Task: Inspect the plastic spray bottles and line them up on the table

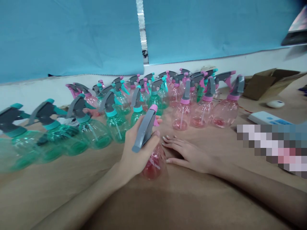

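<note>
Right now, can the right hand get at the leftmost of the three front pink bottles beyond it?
Probably yes: the right hand rests on the table, apparently holding nothing, and nothing visible stands between it and that pink bottle. The left hand grips a spray bottle off to one side.

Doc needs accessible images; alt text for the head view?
Left hand gripping a pink trigger spray bottle; right hand palm-down on the brown tabletop beside it. Green spray bottles and other pink ones stand beyond the hands.

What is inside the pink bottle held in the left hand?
A pale tube shows through the see-through lower part of the pink bottle. The left hand covers much of the upper body, so the inside there cannot be seen.
</note>
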`<action>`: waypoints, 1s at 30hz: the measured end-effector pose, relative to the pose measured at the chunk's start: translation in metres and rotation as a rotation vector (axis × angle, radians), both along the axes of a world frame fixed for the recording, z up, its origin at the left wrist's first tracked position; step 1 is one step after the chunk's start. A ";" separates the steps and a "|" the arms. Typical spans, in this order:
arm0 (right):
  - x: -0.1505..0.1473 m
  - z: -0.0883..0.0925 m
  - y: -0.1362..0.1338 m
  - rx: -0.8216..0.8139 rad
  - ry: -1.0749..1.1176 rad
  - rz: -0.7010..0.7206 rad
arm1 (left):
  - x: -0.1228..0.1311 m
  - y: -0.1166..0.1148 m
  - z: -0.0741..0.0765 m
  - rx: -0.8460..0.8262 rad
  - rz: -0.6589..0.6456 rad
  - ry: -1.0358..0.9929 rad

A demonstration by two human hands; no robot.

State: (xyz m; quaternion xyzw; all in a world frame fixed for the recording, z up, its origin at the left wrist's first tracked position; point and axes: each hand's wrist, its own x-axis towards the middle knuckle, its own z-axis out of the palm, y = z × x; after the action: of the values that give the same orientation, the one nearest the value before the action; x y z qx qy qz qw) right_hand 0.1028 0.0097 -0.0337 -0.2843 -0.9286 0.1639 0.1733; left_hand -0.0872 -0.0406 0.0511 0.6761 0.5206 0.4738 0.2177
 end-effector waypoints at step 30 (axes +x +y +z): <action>-0.001 0.002 -0.001 -0.004 -0.002 0.002 | -0.003 -0.002 0.003 0.033 -0.056 -0.001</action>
State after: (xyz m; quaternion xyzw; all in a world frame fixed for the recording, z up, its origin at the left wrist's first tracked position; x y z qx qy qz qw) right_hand 0.1023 0.0088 -0.0320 -0.2839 -0.9287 0.1659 0.1716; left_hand -0.0898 -0.0428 0.0539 0.6938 0.4932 0.4765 0.2199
